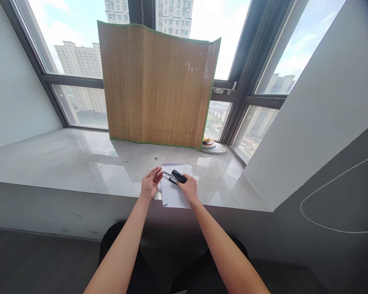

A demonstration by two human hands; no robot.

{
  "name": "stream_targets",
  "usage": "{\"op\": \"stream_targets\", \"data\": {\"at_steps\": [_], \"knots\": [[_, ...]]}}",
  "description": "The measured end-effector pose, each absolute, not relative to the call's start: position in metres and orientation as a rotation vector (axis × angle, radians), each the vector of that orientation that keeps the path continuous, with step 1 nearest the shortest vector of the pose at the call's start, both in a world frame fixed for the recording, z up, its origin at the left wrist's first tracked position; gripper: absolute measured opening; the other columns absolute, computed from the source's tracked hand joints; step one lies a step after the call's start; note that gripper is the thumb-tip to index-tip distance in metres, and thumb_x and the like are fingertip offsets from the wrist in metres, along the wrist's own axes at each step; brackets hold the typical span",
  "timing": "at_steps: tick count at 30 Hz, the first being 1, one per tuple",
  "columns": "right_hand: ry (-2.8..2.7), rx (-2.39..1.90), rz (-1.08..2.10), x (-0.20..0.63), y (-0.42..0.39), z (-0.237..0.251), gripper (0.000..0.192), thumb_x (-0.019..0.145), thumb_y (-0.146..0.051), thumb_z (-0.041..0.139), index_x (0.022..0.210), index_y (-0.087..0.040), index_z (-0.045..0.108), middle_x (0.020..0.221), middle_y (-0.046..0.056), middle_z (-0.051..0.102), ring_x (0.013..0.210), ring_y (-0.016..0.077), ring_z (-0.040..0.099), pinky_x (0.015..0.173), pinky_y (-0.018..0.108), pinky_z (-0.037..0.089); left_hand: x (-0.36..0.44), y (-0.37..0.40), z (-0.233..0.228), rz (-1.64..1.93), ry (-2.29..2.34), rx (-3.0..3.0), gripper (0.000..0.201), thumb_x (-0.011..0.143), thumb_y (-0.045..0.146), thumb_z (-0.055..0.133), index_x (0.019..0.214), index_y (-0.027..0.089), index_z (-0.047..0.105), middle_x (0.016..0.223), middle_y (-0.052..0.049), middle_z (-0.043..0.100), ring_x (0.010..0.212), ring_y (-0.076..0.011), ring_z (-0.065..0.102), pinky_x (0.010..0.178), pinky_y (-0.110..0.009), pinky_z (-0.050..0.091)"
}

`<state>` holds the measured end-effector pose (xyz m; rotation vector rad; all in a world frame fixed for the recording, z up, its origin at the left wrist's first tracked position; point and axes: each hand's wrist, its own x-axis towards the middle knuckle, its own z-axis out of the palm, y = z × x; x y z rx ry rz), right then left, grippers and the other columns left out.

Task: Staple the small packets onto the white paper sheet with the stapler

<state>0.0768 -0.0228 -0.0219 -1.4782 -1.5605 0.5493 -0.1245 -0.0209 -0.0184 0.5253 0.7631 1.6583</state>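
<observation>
A black stapler (178, 176) is in my right hand (189, 189), its fingers closed round the back end. The stapler's parts are spread apart, and a slim silvery part points left toward my left hand (150, 183). That hand is turned palm up, fingers apart; whether a tiny thing lies in it is too small to tell. Beneath the stapler lie white paper sheets (173, 198), overhanging the ledge's front edge slightly. On the ledge beyond my left hand sits a small dark strip, perhaps staples (155, 158).
A bamboo mat (159, 90) with green edging leans upright against the windows. Behind its right corner are stacked round plates (214, 148). The glossy tiled ledge (64, 163) ends at a front edge above my knees. A beaded cord (306, 216) hangs at right.
</observation>
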Motion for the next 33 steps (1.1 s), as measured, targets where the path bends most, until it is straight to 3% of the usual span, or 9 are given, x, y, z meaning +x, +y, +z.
{"op": "stream_targets", "data": {"at_steps": [4, 7, 13, 20, 25, 27, 29, 31, 33], "knots": [[-1.778, -1.164, 0.345, 0.070, -0.018, 0.004, 0.037, 0.081, -0.029, 0.085, 0.116, -0.020, 0.076, 0.119, 0.013, 0.076, 0.115, 0.0313, 0.066, 0.102, 0.046, 0.054, -0.123, -0.023, -0.023, 1.604, 0.820, 0.688, 0.026, 0.092, 0.037, 0.083, 0.104, 0.014, 0.080, 0.109, -0.014, 0.080, 0.094, -0.0243, 0.079, 0.093, -0.039, 0.064], [-2.062, -0.676, 0.222, 0.056, -0.018, 0.023, 0.033, 0.097, -0.023, 0.071, 0.130, -0.025, 0.071, 0.130, 0.010, 0.073, 0.122, 0.0254, 0.063, 0.105, 0.043, 0.054, -0.123, -0.029, -0.026, 1.524, 0.758, 0.947, 0.043, 0.079, 0.052, 0.091, 0.095, 0.013, 0.083, 0.100, -0.013, 0.081, 0.088, -0.0251, 0.078, 0.080, -0.034, 0.062], [-2.269, -0.261, 0.107, 0.040, -0.012, 0.029, 0.027, 0.105, -0.011, 0.053, 0.108, -0.025, 0.075, 0.116, 0.005, 0.078, 0.104, 0.0183, 0.065, 0.090, 0.032, 0.058, -0.125, -0.036, -0.025, 1.506, 0.696, 1.101, 0.046, 0.071, 0.058, 0.094, 0.085, 0.015, 0.083, 0.086, -0.008, 0.077, 0.083, -0.0217, 0.070, 0.074, -0.029, 0.055], [-2.155, -0.474, -0.025, 0.047, -0.019, 0.013, 0.029, 0.101, -0.006, 0.056, 0.115, -0.025, 0.074, 0.100, 0.005, 0.079, 0.088, 0.0184, 0.065, 0.078, 0.030, 0.057, -0.121, -0.042, -0.018, 1.359, 0.708, 1.133, 0.044, 0.084, 0.056, 0.085, 0.079, 0.013, 0.081, 0.080, -0.010, 0.073, 0.078, -0.0196, 0.067, 0.068, -0.028, 0.054], [-1.917, -0.640, 0.071, 0.081, 0.014, 0.017, 0.013, 0.100, -0.019, 0.064, 0.099, -0.025, 0.077, 0.096, 0.004, 0.080, 0.085, 0.0194, 0.070, 0.081, 0.033, 0.057, -0.119, -0.043, -0.013, 1.381, 0.731, 1.051, 0.059, 0.086, 0.068, 0.078, 0.104, 0.012, 0.081, 0.096, -0.015, 0.077, 0.081, -0.0219, 0.071, 0.068, -0.029, 0.056], [-1.707, -0.955, 0.143, 0.116, 0.048, 0.018, 0.009, 0.094, -0.027, 0.073, 0.087, -0.023, 0.076, 0.094, 0.005, 0.080, 0.081, 0.0211, 0.071, 0.080, 0.034, 0.056, -0.120, -0.041, -0.012, 1.446, 0.737, 0.915, 0.055, 0.087, 0.067, 0.077, 0.097, 0.013, 0.079, 0.087, -0.011, 0.075, 0.071, -0.0168, 0.067, 0.061, -0.024, 0.052], [-1.631, -1.310, 0.250, 0.156, 0.085, 0.012, 0.013, 0.085, -0.026, 0.077, 0.073, -0.022, 0.074, 0.078, 0.004, 0.078, 0.073, 0.0222, 0.070, 0.076, 0.034, 0.054, -0.118, -0.040, -0.010, 1.504, 0.709, 0.795, 0.047, 0.087, 0.060, 0.078, 0.082, 0.014, 0.074, 0.071, -0.003, 0.065, 0.058, -0.0098, 0.055, 0.052, -0.019, 0.043], [-1.582, -1.570, 0.278, 0.190, 0.115, 0.000, 0.010, 0.081, -0.026, 0.075, 0.072, -0.021, 0.075, 0.077, 0.006, 0.077, 0.078, 0.0245, 0.071, 0.078, 0.034, 0.052, -0.117, -0.041, -0.010, 1.524, 0.685, 0.737, 0.044, 0.087, 0.056, 0.079, 0.073, 0.015, 0.067, 0.062, 0.002, 0.054, 0.051, -0.0065, 0.043, 0.047, -0.018, 0.035], [-1.549, -1.729, 0.273, 0.211, 0.135, -0.013, 0.012, 0.082, -0.029, 0.073, 0.076, -0.021, 0.079, 0.084, 0.008, 0.079, 0.087, 0.0271, 0.072, 0.081, 0.035, 0.051, -0.117, -0.041, -0.011, 1.529, 0.722, 0.752, 0.043, 0.087, 0.056, 0.077, 0.074, 0.016, 0.066, 0.062, 0.002, 0.052, 0.050, -0.0063, 0.041, 0.046, -0.018, 0.032]]}}
